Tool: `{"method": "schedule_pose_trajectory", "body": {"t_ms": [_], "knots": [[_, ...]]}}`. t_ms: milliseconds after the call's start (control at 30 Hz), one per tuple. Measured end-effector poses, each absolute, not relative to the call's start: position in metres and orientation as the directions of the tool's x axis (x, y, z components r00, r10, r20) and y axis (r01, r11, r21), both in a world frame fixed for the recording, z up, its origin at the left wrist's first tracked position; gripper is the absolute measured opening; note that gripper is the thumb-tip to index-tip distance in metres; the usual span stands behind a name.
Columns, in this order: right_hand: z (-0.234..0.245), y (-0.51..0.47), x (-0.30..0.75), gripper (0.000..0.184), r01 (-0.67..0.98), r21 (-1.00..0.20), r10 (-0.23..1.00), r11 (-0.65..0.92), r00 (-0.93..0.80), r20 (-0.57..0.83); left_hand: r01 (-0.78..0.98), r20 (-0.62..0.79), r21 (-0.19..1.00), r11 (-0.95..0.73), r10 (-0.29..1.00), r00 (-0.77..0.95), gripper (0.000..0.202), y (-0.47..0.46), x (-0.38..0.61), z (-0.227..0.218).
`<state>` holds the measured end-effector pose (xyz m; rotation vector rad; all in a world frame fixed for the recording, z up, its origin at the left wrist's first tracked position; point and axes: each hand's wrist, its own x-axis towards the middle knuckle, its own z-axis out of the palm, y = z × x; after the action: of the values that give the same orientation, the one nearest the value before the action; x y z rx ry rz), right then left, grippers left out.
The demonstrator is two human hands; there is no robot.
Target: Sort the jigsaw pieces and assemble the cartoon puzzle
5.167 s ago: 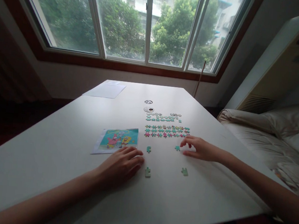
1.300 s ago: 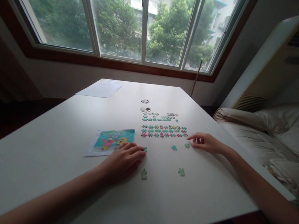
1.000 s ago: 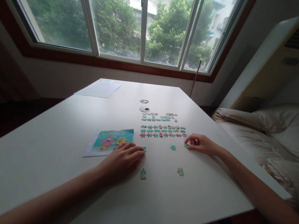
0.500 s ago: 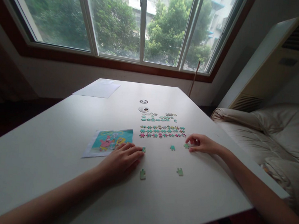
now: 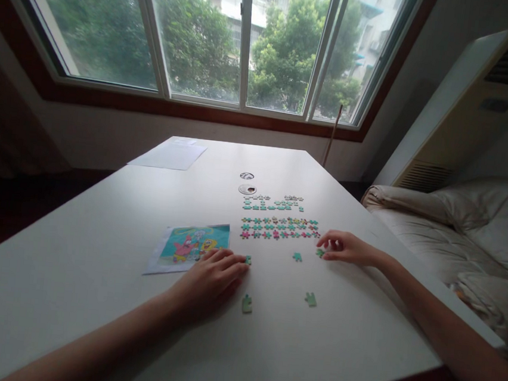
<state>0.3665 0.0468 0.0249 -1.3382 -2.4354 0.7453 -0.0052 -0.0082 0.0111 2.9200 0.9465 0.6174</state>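
Observation:
My left hand (image 5: 219,274) lies flat with its fingers stretched out, partly over the cartoon picture sheet (image 5: 181,244). Its fingertips touch or nearly touch a green puzzle piece (image 5: 248,260). On the right, my right hand (image 5: 342,247) has curled fingers, with thumb and fingertips closed at another green puzzle piece (image 5: 320,253) on the table. Between the hands lies a teal puzzle piece (image 5: 297,257). Nearer to me are two pale green edge pieces, a left one (image 5: 247,303) and a right one (image 5: 310,299).
Rows of loose puzzle pieces (image 5: 276,234) are spread beyond my hands on the white table (image 5: 91,294). Two round discs, a nearer one (image 5: 247,189) and a farther one (image 5: 247,176), lie behind them. White paper (image 5: 167,153) sits at the far left. A sofa (image 5: 440,214) stands right.
The view has shifted slightly, moving everything a little right and down. My right thumb and fingers have come closer together at their puzzle piece, covering more of it. The left hand stays in place.

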Motion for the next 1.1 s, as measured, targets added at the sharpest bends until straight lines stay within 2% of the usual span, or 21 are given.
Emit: {"method": "schedule_pose_trajectory", "body": {"t_ms": [133,267,333,433,833,1000,1100], "knots": [[0.036,0.072,0.355,0.036,0.694,-0.506,0.82,0.513,-0.571,0.049,0.562,0.358,0.147,-0.814,0.573,0.737,0.027,-0.007,-0.006,0.009],[0.041,0.12,0.327,0.024,0.708,-0.353,0.782,0.612,-0.607,0.138,0.567,0.367,0.155,-0.809,0.58,0.727,0.027,-0.006,-0.007,0.007],[0.041,0.147,0.31,0.019,0.755,-0.268,0.799,0.599,-0.584,0.144,0.57,0.37,0.155,-0.807,0.582,0.724,0.027,-0.006,-0.007,0.007],[0.041,0.18,0.286,0.019,0.794,-0.234,0.828,0.561,-0.543,0.142,0.565,0.365,0.155,-0.811,0.578,0.73,0.027,-0.006,-0.007,0.009],[0.036,0.221,0.251,0.018,0.858,-0.27,0.883,0.438,-0.466,-0.049,0.562,0.329,0.182,-0.807,0.589,0.739,0.027,-0.006,-0.009,0.01],[0.044,0.21,0.255,0.023,0.838,-0.347,0.891,0.421,-0.453,-0.015,0.568,0.338,0.178,-0.804,0.592,0.732,0.027,-0.006,-0.009,0.011],[0.053,0.186,0.267,0.03,0.762,-0.45,0.853,0.465,-0.521,-0.002,0.567,0.342,0.178,-0.804,0.591,0.731,0.027,-0.006,-0.008,0.011]]}}
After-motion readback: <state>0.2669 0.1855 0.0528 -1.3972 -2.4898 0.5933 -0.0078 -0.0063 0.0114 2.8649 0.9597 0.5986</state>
